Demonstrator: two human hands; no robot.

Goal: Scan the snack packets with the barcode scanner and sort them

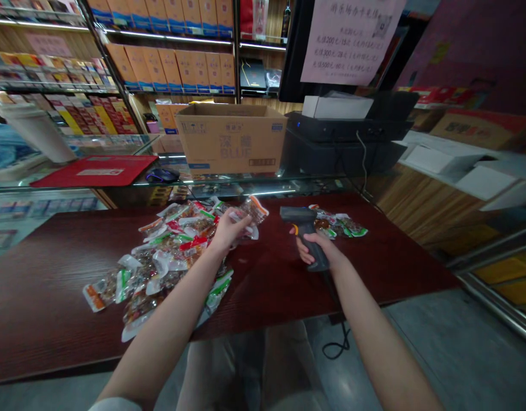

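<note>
My left hand [231, 231] holds a clear snack packet [251, 210] with an orange end, just above the far edge of a large heap of similar sealed packets [160, 268]. My right hand [318, 249] is shut around the grip of a black handheld barcode scanner [302, 224], whose head points left toward the held packet. Beyond the scanner, a smaller group of packets [338, 224] lies to the right. Both heaps rest on a dark red wood-grain counter [52, 285].
A cardboard carton [231, 140] stands on a glass display counter [245, 182] behind the wood top, with a red mat [95, 170] and a computer mouse [162, 176] to its left. Black equipment [344, 128] stands to its right. Stocked shelves fill the background, and a cable hangs below the counter.
</note>
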